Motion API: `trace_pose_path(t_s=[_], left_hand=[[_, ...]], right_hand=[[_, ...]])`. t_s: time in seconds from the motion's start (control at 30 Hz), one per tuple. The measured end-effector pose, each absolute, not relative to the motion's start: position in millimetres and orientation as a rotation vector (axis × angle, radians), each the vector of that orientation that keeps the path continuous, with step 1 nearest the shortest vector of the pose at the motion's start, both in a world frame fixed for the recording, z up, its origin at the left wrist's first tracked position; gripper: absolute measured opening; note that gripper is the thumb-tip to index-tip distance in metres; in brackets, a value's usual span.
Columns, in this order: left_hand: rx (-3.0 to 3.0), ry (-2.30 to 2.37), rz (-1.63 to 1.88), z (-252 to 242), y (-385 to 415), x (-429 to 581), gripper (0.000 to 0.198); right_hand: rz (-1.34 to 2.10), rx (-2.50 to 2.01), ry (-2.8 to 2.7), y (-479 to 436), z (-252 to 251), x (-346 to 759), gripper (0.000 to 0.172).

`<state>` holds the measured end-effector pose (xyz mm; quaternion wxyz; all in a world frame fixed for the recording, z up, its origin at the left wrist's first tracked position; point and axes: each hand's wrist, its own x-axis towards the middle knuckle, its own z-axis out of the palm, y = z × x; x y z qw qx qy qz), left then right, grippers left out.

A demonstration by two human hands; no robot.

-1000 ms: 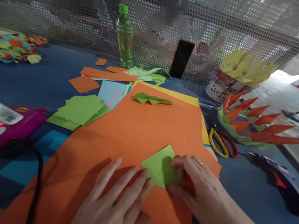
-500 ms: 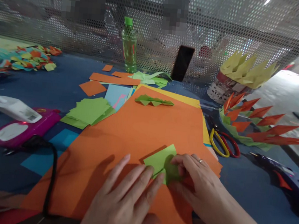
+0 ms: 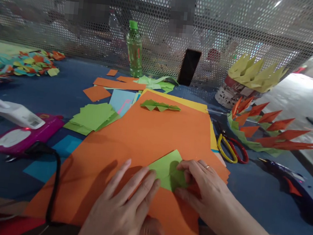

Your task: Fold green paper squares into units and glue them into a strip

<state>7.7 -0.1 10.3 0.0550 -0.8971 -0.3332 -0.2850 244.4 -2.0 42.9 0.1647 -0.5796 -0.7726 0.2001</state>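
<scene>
Left hand (image 3: 120, 206) has edged back, grip loose, touching one green sheet (image 3: 165, 167); right hand (image 3: 207, 192) grasps the sheet's right side.

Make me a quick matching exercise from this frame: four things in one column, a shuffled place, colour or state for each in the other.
1. Left hand
2. Scissors
3. Bottle
4. Right hand

A. Upright, green cap
B. Curled fingers, at the right side of the green paper
C. Spread fingers, at the green paper's left side
D. One yellow handle, one red

Pairs: 1-C, 2-D, 3-A, 4-B
</scene>
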Motion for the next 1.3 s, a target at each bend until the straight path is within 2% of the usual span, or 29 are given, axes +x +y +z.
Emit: trace_pose_path(t_s=[0.2,0.37,0.57,0.63,0.8,0.9,1.07,1.3], left_hand=[[-2.694,-0.995,-0.859,10,-4,9,0.046],[-2.574,-1.07,-1.013,14,-18,24,0.033],[-2.758,-0.974,-0.882,6,-24,33,0.044],[-2.776,-0.978,-0.848,3,-22,32,0.042],[-2.784,-0.991,-0.91,3,-21,30,0.042],[-2.774,-0.98,-0.856,3,-22,29,0.043],[-2.753,-1.027,-0.889,4,-20,25,0.043],[-2.789,-1.025,-0.904,9,-15,20,0.044]], right_hand=[[0.564,-1.572,-2.197,-4,42,250,0.034],[0.618,-1.551,-2.174,-5,44,254,0.028],[0.701,-1.482,-2.17,-5,48,267,0.024],[0.636,-1.457,-2.187,-3,51,275,0.028],[0.49,-1.378,-2.403,4,59,287,0.053],[0.43,-1.293,-2.494,7,64,285,0.054],[0.306,-1.176,-2.614,11,66,281,0.052],[0.05,-1.07,-2.765,20,66,268,0.036]])
